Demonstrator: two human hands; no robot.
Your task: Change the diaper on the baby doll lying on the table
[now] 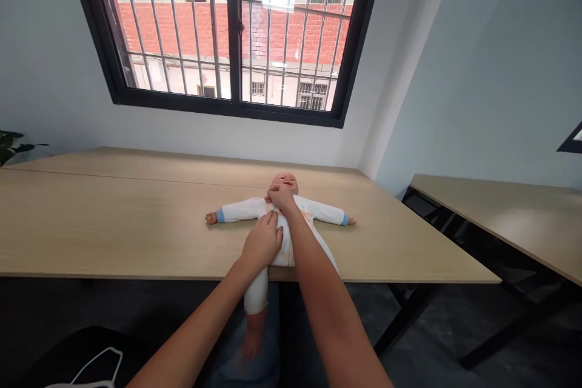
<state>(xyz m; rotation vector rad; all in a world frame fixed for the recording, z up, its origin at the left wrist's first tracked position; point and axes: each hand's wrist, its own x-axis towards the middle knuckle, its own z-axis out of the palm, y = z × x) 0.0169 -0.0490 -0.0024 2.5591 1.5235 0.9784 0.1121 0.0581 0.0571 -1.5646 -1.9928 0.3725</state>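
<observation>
A baby doll [286, 180] lies on its back on the wooden table [136, 224], arms spread wide, one leg hanging over the front edge. It wears a white one-piece suit [243, 210] with blue cuffs. At the doll's collar, just under the chin, the fingers of my right hand [280, 196] are pinched together; whatever is between them is too small to make out. My left hand [264, 239] rests on the front of the suit at the chest and belly, its fingers closed against the cloth. My right forearm hides part of the doll's body.
Behind the table stands a wall with a barred, black-framed window [234, 42]. A second table [504, 206] is on the right, past a gap. Plant leaves [13, 145] show at the far left. A white hanger-like shape [102, 364] is low on the left.
</observation>
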